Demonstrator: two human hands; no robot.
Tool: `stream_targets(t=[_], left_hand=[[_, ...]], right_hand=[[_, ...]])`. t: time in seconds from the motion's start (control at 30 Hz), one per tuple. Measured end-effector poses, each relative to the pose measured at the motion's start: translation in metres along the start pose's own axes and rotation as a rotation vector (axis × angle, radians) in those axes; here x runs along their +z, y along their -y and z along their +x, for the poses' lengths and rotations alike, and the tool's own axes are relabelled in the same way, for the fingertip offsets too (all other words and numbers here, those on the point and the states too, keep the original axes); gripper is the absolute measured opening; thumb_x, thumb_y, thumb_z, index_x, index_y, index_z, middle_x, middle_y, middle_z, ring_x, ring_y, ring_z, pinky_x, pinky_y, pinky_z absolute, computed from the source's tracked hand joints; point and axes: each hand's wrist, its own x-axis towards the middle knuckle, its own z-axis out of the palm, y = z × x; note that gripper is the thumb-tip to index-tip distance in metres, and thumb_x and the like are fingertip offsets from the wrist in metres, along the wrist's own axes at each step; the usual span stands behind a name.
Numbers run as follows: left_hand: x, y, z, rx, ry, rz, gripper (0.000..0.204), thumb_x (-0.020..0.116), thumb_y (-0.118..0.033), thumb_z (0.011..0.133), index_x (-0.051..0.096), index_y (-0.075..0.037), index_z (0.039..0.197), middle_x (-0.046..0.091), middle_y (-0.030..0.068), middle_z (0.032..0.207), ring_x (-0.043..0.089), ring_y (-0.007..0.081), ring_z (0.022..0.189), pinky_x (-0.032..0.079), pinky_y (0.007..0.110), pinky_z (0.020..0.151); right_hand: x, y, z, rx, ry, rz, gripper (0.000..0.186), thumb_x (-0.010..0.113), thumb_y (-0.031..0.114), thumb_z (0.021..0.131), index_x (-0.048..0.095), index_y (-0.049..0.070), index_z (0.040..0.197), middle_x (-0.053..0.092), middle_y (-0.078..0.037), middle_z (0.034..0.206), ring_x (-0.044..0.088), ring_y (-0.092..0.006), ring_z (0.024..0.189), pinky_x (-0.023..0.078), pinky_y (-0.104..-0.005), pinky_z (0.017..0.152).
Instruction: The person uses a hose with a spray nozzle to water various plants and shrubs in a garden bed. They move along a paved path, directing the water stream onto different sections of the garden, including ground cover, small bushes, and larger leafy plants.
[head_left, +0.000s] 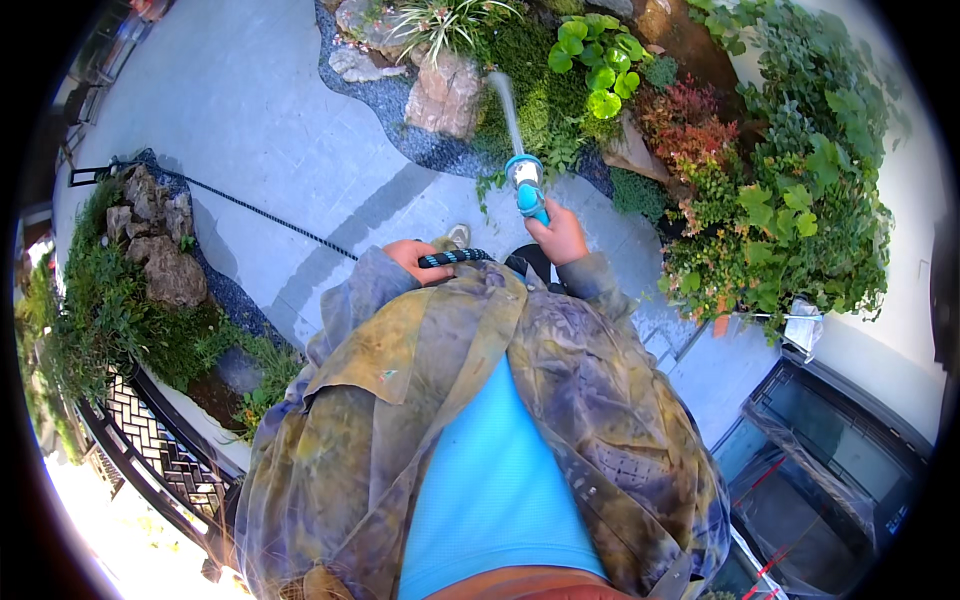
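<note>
My right hand [562, 236] is closed around the handle of a blue and white hose spray nozzle [527, 184]. A jet of water [508, 110] leaves its tip toward the green plants and rocks of the bed ahead. My left hand [411, 259] grips a black and blue patterned hose [455, 257] in front of my jacket. From there the hose stretches away to the left, over the paving to a rock bed. Part of the hose near my body is hidden by the jacket.
Ahead lies a planted bed with a pinkish rock [443, 95] and leafy green plants [598, 62]. Bushy vines [790, 220] climb by the white wall at right. Brown rocks [172, 270] stand in the left bed. A dark glass-sided structure [820, 450] is at lower right.
</note>
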Motion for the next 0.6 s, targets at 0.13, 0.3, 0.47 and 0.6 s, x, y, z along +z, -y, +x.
stream_targets(t=[0.13, 0.3, 0.47, 0.6], left_hand=[[0.002, -0.001, 0.003, -0.021, 0.015, 0.025, 0.035, 0.068, -0.042, 0.079, 0.069, -0.009, 0.091, 0.064, 0.0094, 0.07, 0.06, 0.0208, 0.066, 0.047, 0.035, 0.064], [0.003, 0.0, 0.008, -0.021, -0.008, 0.063, 0.036, 0.07, -0.043, 0.078, 0.069, -0.009, 0.09, 0.065, 0.0106, 0.074, 0.062, 0.0231, 0.07, 0.047, 0.035, 0.066], [0.005, 0.0, 0.012, -0.035, 0.015, 0.09, 0.035, 0.07, -0.043, 0.077, 0.069, -0.009, 0.089, 0.065, 0.0112, 0.076, 0.063, 0.0246, 0.073, 0.047, 0.035, 0.067], [0.004, -0.003, 0.015, -0.034, 0.027, 0.075, 0.035, 0.07, -0.043, 0.077, 0.069, -0.009, 0.087, 0.065, 0.0104, 0.074, 0.062, 0.0238, 0.071, 0.047, 0.035, 0.066]], right_hand=[[0.0, -0.004, -0.001, 0.019, 0.205, -0.182, 0.034, 0.059, 0.03, 0.076, 0.059, 0.004, 0.097, 0.061, -0.021, 0.073, 0.061, -0.0376, 0.071, 0.046, -0.0457, 0.064], [-0.001, -0.006, -0.008, 0.145, -0.041, -0.139, 0.034, 0.059, 0.031, 0.076, 0.059, 0.003, 0.095, 0.062, -0.022, 0.077, 0.06, -0.0394, 0.074, 0.046, -0.0466, 0.066], [-0.007, -0.032, -0.008, 0.119, 0.141, -0.201, 0.035, 0.06, 0.032, 0.075, 0.06, 0.002, 0.093, 0.062, -0.023, 0.079, 0.06, -0.0402, 0.076, 0.046, -0.0468, 0.067], [0.002, -0.025, -0.013, 0.13, 0.259, -0.149, 0.035, 0.059, 0.032, 0.075, 0.06, 0.001, 0.093, 0.063, -0.023, 0.08, 0.06, -0.0405, 0.077, 0.046, -0.0468, 0.069]])
